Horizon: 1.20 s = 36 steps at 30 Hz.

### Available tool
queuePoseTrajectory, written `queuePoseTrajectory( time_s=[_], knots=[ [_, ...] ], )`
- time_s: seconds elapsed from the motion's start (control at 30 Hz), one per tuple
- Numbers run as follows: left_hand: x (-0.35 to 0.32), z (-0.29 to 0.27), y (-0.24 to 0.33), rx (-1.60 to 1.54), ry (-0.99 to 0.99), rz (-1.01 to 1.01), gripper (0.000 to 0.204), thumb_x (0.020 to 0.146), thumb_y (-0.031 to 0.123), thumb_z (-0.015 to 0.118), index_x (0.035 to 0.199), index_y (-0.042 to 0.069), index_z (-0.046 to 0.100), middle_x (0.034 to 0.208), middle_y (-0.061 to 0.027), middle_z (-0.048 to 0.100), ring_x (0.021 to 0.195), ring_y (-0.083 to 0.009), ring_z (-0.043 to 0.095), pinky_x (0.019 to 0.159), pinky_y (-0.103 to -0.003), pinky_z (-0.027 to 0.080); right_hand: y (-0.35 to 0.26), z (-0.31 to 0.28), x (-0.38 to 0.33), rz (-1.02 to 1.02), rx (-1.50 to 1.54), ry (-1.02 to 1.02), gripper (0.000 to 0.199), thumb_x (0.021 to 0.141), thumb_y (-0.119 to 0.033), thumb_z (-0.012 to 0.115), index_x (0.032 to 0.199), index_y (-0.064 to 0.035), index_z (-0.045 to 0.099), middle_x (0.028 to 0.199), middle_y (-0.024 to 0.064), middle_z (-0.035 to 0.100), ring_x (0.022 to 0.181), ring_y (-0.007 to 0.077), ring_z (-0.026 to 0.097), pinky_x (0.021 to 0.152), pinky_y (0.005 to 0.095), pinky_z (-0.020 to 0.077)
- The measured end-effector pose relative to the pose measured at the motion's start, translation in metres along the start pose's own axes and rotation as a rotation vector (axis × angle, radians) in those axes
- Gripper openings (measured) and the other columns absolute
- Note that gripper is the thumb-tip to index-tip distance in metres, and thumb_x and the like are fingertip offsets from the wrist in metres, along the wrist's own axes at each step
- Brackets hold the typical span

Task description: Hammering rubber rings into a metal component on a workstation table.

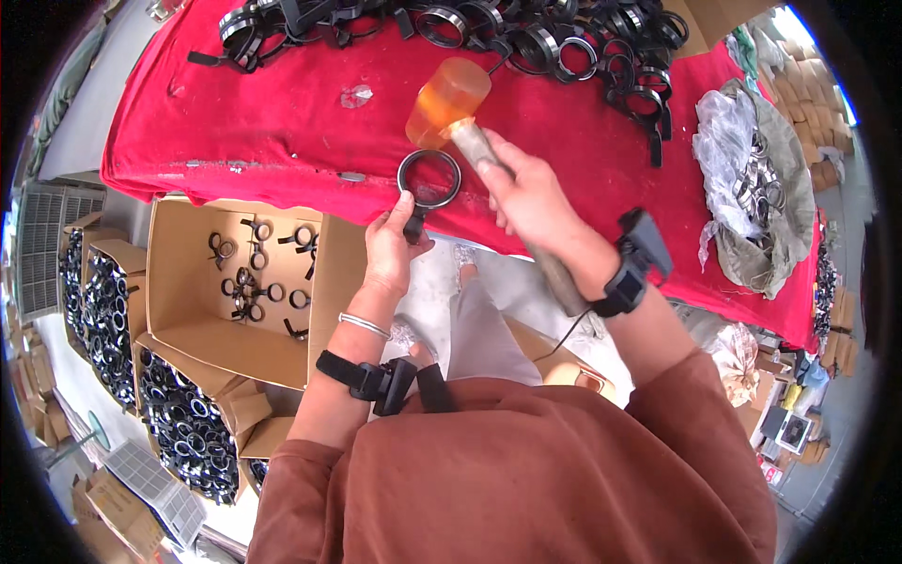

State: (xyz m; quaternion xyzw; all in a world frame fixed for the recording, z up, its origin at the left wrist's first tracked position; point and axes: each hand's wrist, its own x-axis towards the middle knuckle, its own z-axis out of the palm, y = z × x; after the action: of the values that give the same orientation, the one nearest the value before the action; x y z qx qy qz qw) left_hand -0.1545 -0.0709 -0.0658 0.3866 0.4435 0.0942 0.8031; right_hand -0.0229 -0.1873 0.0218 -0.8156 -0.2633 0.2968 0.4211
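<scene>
Amber, see-through, and tipped over the red cloth (310, 122): that's the head of the mallet (449, 99), and the right hand (534, 193) has it! Those fingers are curled in snugly around the pale handle, close up under the head, no gap showing. Over to the left hand (390, 244), fingers mostly closed, thumb laid along the short black tab of the ring (403, 188), pinching it; how the fingertips sit underneath, you can't tell. And the ring itself? Right at the near edge of the cloth, just below the mallet head; whether those two touch is hard to call. Beyond them, a pile of black rings (536, 47) crowds the far side, and at left an open cardboard box (193, 324) holds a scattering more.
</scene>
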Motion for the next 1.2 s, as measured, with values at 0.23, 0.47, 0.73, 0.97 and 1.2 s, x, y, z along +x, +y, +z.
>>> queuePoseTrajectory(
  time_s=[0.23, 0.47, 0.73, 0.97, 1.2],
  knots=[
    [0.003, -0.010, 0.000, -0.096, -0.031, -0.006, 0.038, 0.082, 0.040, 0.064, 0.087, 0.003, 0.055, 0.074, -0.0058, 0.050, 0.068, -0.0182, 0.052, 0.071, -0.042, 0.053, -0.039, -0.026, -0.043, -0.216, 0.292, 0.240, 0.044, 0.094, -0.018, 0.045, 0.136, -0.0101, 0.038, 0.069, 0.0004, 0.052, 0.052, 0.0057, 0.047, 0.046, 0.0214, 0.0423],
    [0.009, -0.008, -0.006, -0.145, -0.037, 0.025, 0.038, 0.081, 0.039, 0.065, 0.083, 0.004, 0.054, 0.072, -0.0055, 0.049, 0.066, -0.0176, 0.051, 0.071, -0.042, 0.053, 0.057, 0.024, -0.064, -0.179, 0.196, 0.295, 0.047, 0.094, -0.016, 0.044, 0.139, -0.0089, 0.033, 0.067, -0.0007, 0.051, 0.050, 0.0046, 0.045, 0.045, 0.0191, 0.0402],
    [0.008, -0.012, -0.005, -0.150, -0.071, 0.021, 0.038, 0.081, 0.041, 0.065, 0.081, 0.005, 0.053, 0.070, -0.0049, 0.050, 0.065, -0.0164, 0.052, 0.071, -0.041, 0.052, 0.025, 0.014, -0.092, -0.363, 0.359, 0.359, 0.048, 0.090, -0.007, 0.042, 0.137, -0.0004, 0.033, 0.078, 0.0076, 0.054, 0.058, 0.0080, 0.048, 0.053, 0.0225, 0.0433],
    [0.003, -0.017, -0.010, -0.116, -0.118, 0.033, 0.039, 0.082, 0.042, 0.064, 0.084, 0.004, 0.053, 0.073, -0.0044, 0.050, 0.067, -0.0155, 0.052, 0.070, -0.039, 0.053, 0.070, 0.038, -0.111, -0.202, -0.042, 0.191, 0.051, 0.086, -0.007, 0.053, 0.133, 0.0036, 0.035, 0.108, 0.0270, 0.057, 0.097, 0.0366, 0.061, 0.078, 0.0355, 0.0487],
    [0.004, -0.017, -0.006, -0.115, -0.103, 0.025, 0.047, 0.079, 0.042, 0.067, 0.095, 0.001, 0.053, 0.077, -0.0056, 0.053, 0.071, -0.0174, 0.055, 0.071, -0.039, 0.052, 0.069, 0.033, -0.104, -0.004, 0.027, 0.145, 0.034, 0.090, -0.019, 0.052, 0.117, 0.0004, 0.047, 0.075, 0.0106, 0.058, 0.065, 0.0189, 0.059, 0.058, 0.0291, 0.0468]
  ],
)
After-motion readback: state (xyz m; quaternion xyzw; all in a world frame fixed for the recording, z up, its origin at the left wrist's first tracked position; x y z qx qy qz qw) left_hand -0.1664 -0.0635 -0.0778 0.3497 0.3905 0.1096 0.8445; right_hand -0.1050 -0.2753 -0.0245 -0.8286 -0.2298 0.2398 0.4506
